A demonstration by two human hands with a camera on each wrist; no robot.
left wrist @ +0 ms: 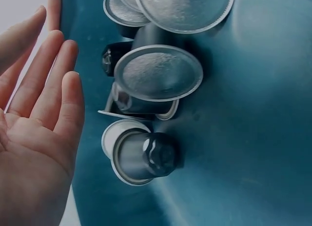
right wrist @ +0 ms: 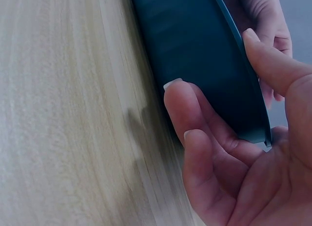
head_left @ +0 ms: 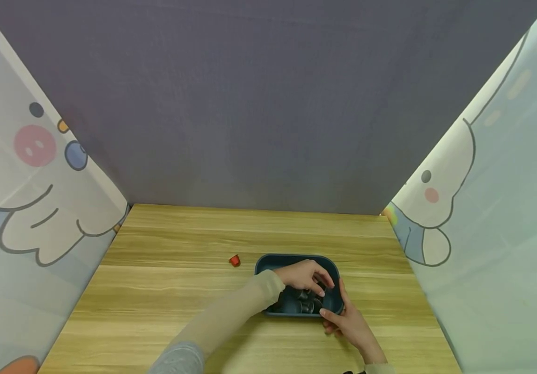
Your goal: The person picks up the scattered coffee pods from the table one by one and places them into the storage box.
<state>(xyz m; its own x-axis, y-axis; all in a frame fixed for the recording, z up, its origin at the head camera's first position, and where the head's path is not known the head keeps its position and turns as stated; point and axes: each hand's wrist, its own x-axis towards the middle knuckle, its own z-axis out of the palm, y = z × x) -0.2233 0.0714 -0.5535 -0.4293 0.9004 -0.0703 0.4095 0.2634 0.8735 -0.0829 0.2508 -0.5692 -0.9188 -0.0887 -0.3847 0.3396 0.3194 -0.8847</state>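
A dark blue rectangular tray (head_left: 268, 264) stands on the table with several dark coffee capsules (head_left: 306, 307) in it. My left hand (head_left: 303, 275) reaches over the tray's left side, its fingers loosely bent above the capsules. In the left wrist view that hand (left wrist: 41, 113) shows extended fingers with nothing between them, beside silver-lidded capsules (left wrist: 158, 72) that lie tipped in a row. At the tray's near right corner, my right hand (head_left: 350, 322) grips the wall, thumb at the rim and fingers bent against the outside (right wrist: 204, 55).
One red capsule (head_left: 234, 261) lies on the wooden table (head_left: 174, 280) left of the tray. A grey panel (head_left: 259, 114) rises behind the table, and pale cartoon-printed curtains (head_left: 497, 249) hang at both sides.
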